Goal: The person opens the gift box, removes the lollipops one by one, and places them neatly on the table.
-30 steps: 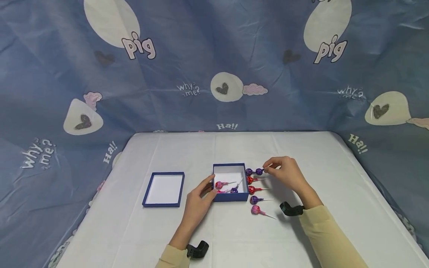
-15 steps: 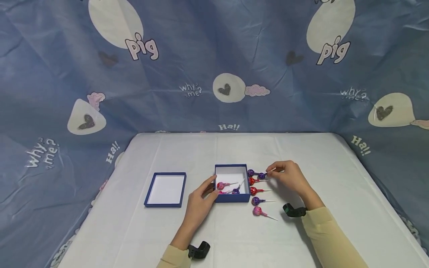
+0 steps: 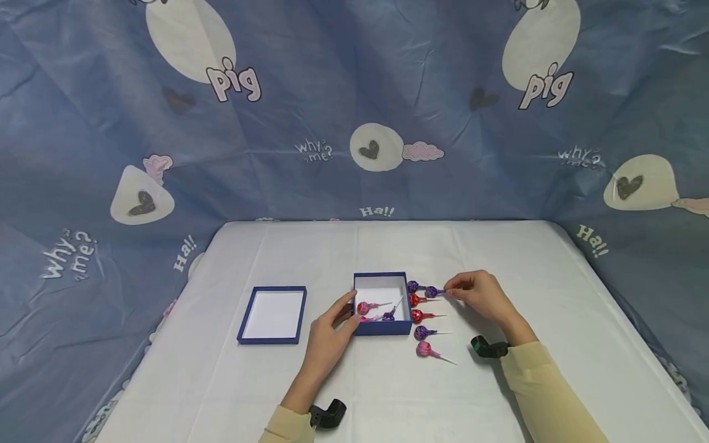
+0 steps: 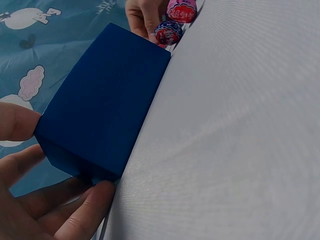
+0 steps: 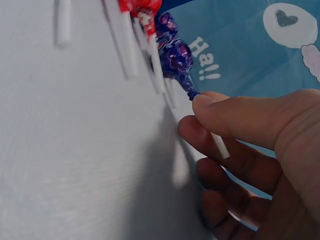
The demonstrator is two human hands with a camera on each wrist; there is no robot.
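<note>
My left hand [image 3: 327,335] holds the left end of an open blue box [image 3: 382,328], thumb at the near corner and fingers along the side. In the left wrist view the fingers [image 4: 90,210] curve round the end of the blue box. Inside lie pink lollipops [image 3: 365,307] and a purple lollipop [image 3: 389,314]. My right hand [image 3: 479,295] pinches another purple lollipop [image 5: 176,59] by the base of its wrapper and stick, thumb against index finger. Its head points left toward the box, close to a second purple lollipop [image 3: 414,286] at the box's right side.
Red lollipops [image 3: 418,316], a purple one [image 3: 422,333] and a pink one [image 3: 424,349] lie in a column right of the box, sticks pointing right. A blue-rimmed lid [image 3: 272,314] with a white inside lies to the left. Patterned blue cloth hangs behind the white table [image 3: 310,258].
My right hand has come slightly nearer and lower, bringing the pinched purple lollipop down toward the red ones. The left hand and the box keep their place.
</note>
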